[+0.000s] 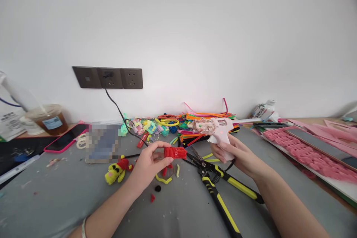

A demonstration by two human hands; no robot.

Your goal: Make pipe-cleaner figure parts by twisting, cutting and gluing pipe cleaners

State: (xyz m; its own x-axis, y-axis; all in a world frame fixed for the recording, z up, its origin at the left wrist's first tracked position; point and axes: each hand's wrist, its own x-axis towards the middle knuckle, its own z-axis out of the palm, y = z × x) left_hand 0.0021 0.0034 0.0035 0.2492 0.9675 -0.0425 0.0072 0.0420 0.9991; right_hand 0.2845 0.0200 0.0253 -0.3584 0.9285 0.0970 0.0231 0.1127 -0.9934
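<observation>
Between the thumb and fingers of my left hand is a red fuzzy piece of bent pipe cleaners, held above the mat. My right hand grips a white hot glue gun by its handle; its nozzle points left and its front is crusted with glue. A small red light shows on its side. Black-and-yellow pliers lie with handles spread below the glue gun. Left of my left wrist lies a yellow and red fuzzy figure with dark eyes. Yellow pipe cleaner pieces and a black pompom lie nearby.
Bundles of colourful pipe cleaners and pastel fuzzy pieces line the wall. A cord hangs from the socket panel. At left stand a drink cup and a pink-edged phone. A pink knobbly mat is at right.
</observation>
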